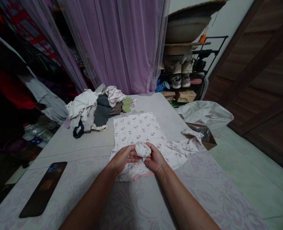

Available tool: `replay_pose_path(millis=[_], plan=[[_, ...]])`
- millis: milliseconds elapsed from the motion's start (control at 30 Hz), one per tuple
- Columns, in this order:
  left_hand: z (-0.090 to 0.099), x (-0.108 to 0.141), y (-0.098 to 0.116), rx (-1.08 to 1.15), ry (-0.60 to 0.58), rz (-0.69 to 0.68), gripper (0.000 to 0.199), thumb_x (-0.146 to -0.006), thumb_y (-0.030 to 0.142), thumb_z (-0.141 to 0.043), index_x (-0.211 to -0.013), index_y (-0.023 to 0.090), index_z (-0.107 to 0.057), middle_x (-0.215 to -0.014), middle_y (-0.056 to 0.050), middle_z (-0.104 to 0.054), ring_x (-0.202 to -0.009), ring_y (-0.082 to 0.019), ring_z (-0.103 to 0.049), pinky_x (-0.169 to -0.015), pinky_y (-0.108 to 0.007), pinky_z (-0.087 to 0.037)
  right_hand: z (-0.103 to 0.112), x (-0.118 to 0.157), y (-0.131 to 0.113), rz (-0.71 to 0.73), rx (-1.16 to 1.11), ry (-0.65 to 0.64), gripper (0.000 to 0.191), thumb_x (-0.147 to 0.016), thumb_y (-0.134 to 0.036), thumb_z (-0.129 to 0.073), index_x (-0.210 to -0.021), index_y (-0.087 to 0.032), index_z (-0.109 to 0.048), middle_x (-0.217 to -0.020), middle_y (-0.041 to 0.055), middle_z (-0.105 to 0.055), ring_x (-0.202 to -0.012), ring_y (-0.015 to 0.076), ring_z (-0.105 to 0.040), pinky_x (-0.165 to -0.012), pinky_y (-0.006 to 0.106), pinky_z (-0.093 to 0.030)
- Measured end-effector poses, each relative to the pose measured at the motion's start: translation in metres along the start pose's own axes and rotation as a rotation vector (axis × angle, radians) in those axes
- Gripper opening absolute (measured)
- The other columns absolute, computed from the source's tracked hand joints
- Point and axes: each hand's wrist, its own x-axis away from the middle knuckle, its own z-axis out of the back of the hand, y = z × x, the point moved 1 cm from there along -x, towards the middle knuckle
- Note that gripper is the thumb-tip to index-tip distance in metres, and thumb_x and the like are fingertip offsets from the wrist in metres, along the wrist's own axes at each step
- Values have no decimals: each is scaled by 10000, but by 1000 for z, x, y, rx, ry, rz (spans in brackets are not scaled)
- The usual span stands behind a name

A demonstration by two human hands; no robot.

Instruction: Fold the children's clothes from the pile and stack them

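Note:
Between my two hands is a small white cloth bundle [143,150], rolled or bunched into a ball; its exact kind I cannot make out. My left hand [125,157] cups it from the left, thumb on top and fingers beneath. From the other side my right hand [155,158] holds it, the thumb near its upper edge. Under both hands a white printed child's garment [139,127] with a pink-trimmed edge lies spread on the mattress, one sleeve stretched out to the right.
A heap of crumpled clothes [84,105] lies at the mattress's far left. A phone [44,188] rests face down at the near left. Beyond the right edge are an open cardboard box [210,142], a plastic bag [206,111] and a shoe rack [203,52]. Purple curtains [122,44] hang behind.

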Motion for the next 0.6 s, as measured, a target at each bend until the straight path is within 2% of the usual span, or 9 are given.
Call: replay_pose_path(millis=[133, 233, 367, 467, 600], plan=[[0, -1, -2, -55, 2, -20, 473, -674, 541, -715, -922, 140, -675, -828, -91, -729, -768, -188, -672, -722, -292, -507, 4, -4, 1, 23, 7, -40, 134, -769, -259, -677, -789, -130, -646, -605, -2, -645, -404, 48, -437, -302, 128, -192], [5, -6, -3, -179, 60, -84, 434, -649, 503, -738, -892, 148, -676, -817, -56, -709, -728, -159, -647, -675, -253, -483, 3, -3, 3, 52, 26, -44, 137, -748, -249, -710, -777, -137, -637, -581, -26, -620, -388, 25, -386, -328, 118, -234], [23, -8, 6, -650, 360, -228, 247, -732, 387, -608, -827, 177, -699, -646, 11, -643, -581, -133, -572, -542, -220, -372, -2, 1, 8, 103, 169, -62, 239, -668, -301, -797, -719, -157, -614, -543, -54, -565, -410, 29, -399, -367, 131, -280], [39, -3, 20, -982, 551, -259, 248, -763, 317, -533, -894, 228, -724, -622, 24, -641, -598, -152, -577, -542, -231, -337, -6, 4, 15, 143, 366, -64, 314, -624, -380, -824, -693, -154, -617, -579, -35, -586, -455, 43, -458, -394, 146, -302], [66, 6, 46, -1138, 737, -201, 312, -775, 343, -500, -968, 255, -729, -746, -5, -708, -731, -206, -637, -580, -250, -370, -8, 3, 19, 167, 559, -3, 358, -598, -436, -813, -742, -148, -657, -777, 22, -686, -527, 53, -528, -440, 163, -337]])
